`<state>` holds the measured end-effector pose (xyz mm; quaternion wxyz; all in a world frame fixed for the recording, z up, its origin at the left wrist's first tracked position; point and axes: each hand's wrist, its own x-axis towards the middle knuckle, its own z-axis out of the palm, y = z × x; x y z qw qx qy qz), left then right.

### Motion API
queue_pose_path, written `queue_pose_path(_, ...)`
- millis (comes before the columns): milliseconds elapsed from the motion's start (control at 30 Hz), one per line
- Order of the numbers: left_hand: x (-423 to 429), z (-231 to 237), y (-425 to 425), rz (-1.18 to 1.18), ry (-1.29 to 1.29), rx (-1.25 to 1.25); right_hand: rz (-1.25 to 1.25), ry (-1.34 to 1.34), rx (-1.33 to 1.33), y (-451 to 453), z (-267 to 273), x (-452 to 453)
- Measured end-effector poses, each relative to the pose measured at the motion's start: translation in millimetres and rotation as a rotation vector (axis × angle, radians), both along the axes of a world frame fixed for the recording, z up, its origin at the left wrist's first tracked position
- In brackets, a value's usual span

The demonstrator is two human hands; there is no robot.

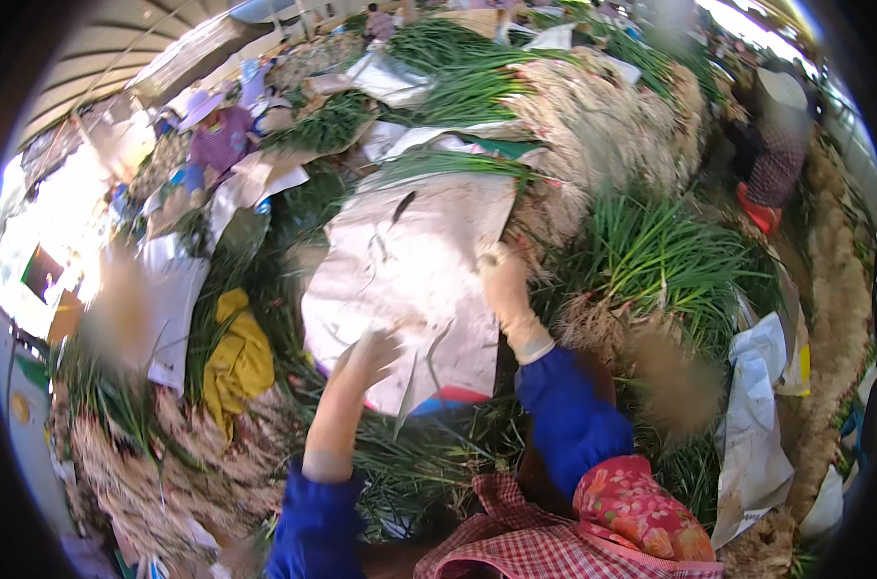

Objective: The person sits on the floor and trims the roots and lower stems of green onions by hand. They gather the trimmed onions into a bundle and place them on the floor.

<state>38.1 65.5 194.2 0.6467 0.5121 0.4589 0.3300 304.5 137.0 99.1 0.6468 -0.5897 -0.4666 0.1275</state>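
Both my hands wear pale gloves, with blue sleeves behind them. A whitish sheet [438,275], dirty and creased, lies in front of me on green onion leaves. My left hand [362,365] is over the sheet's lower left part, its fingers spread and slightly blurred, with nothing seen in it. My right hand [502,279] is at the sheet's right edge with curled fingers; whether it grips the edge cannot be told. Loose leaf scraps lie on the sheet. Right of my right hand is a heap of green onions [663,268] with reddish bases and pale roots.
Large rows of rooted onions [597,130] lie ahead. A yellow cloth [239,354] and more onions [192,463] are at left. A white sack [757,427] lies at right. A person in a purple hat [221,137] is at upper left; another person [775,145] bends at upper right.
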Motion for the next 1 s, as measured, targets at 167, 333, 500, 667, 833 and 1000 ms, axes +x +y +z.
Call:
queue_pose_path(167, 120, -31, 87, -0.432, 0.263, 0.09, 0.25, -0.181, -0.475, -92, -1, -67)
queue_pose_path(333, 105, -5, 94, -0.611, 0.519, 0.52, 0.495, -0.084, -0.095, -100, 1, -100)
queue_pose_path(500, 7, 80, 126, -0.3, 0.813, 0.901, 0.495, -0.277, 0.169, -109, 27, -76)
queue_pose_path(667, -216, 221, 104, 0.268, 1.329, 1.157, 0.509, -0.404, -0.368, -105, -22, 4)
queue_pose_path(833, -395, 233, 102, 0.519, 1.81, 0.893, 0.265, -0.601, -0.578, -87, -30, 40)
queue_pose_path(1000, -473, 139, 122, 0.525, 1.97, 0.583, 0.14, -0.449, -0.602, -28, -11, 8)
